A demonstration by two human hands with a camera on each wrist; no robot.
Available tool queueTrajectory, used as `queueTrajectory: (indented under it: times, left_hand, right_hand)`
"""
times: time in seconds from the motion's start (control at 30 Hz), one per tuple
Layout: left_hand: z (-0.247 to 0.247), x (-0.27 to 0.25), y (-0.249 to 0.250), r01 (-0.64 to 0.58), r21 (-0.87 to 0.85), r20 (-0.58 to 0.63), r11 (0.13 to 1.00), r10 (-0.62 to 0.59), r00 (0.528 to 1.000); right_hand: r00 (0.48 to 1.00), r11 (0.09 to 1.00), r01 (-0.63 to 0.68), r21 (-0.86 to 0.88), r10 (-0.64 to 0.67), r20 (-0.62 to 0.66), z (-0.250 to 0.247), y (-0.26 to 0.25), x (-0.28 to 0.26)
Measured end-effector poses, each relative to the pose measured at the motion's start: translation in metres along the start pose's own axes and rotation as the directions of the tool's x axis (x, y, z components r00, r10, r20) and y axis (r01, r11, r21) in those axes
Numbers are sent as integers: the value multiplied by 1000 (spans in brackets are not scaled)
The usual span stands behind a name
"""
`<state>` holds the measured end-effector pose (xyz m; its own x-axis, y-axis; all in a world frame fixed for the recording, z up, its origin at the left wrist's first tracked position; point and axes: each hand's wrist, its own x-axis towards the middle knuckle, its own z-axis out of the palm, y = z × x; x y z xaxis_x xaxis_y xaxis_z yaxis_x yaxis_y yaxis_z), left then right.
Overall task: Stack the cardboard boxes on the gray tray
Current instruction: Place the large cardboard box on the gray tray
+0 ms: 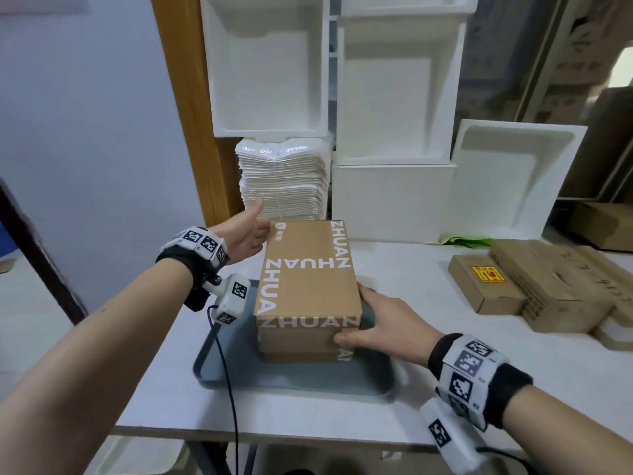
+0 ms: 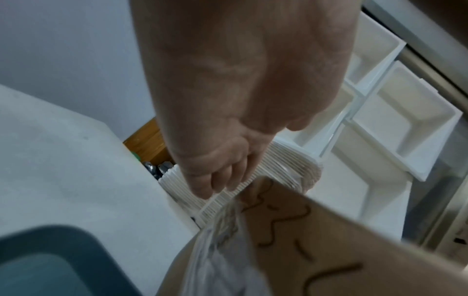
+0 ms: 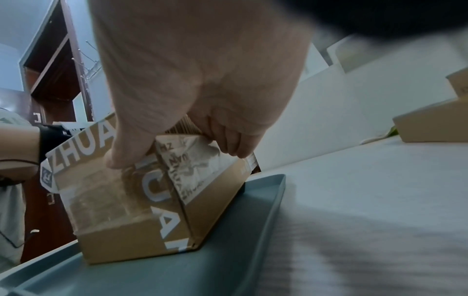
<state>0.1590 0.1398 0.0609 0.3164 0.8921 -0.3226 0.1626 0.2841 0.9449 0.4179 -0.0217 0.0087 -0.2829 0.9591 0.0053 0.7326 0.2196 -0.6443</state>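
Note:
A brown cardboard box (image 1: pixel 308 279) printed "ZHUAN" in white lies on top of a second brown box (image 1: pixel 298 354), and both stand on the gray tray (image 1: pixel 291 382). My right hand (image 1: pixel 373 320) grips the top box at its near right corner, thumb on the front face and fingers on the right side; the right wrist view shows the same right hand (image 3: pixel 174 140) on that box (image 3: pixel 121 200) above the tray (image 3: pixel 228 250). My left hand (image 1: pixel 250 234) rests against the far left corner, thumb up. Its fingers (image 2: pixel 215 180) lie fairly straight beside the box edge (image 2: pixel 303 240).
More brown boxes sit on the white table at the right: a small one with a red and yellow label (image 1: pixel 486 286) and larger flat ones (image 1: pixel 555 286). White foam boxes (image 1: pixel 394 200) and a stack of white bags (image 1: pixel 284 180) line the back. The table's front edge (image 1: pixel 274 437) is close.

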Motion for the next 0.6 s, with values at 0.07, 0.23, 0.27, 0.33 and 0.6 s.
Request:
queueTrajectory:
  times: [0.07,0.23,0.27,0.33,0.6]
  left_hand:
    - [3,6,-7,-7,-32,-3,999,7,1000]
    - [-2,0,-11,-53,-133,-54,990,46,997]
    - [-5,-5,-11,-61,-143,-56,988,53,997]
    - [-14,-13,-13,-75,-169,-72,983,63,995]
    - [-37,-53,-27,-112,-223,-172,968,74,982]
  right_hand:
    - [1000,1000,-3,16,3,-9,0,3,2]
    - [998,996,16,82,-11,-64,-5,14,1]
    - [996,995,21,93,-13,-84,-6,16,1]
    - [992,993,27,112,-13,-125,-10,17,1]
    - [973,987,62,148,-27,-228,-20,8,10]
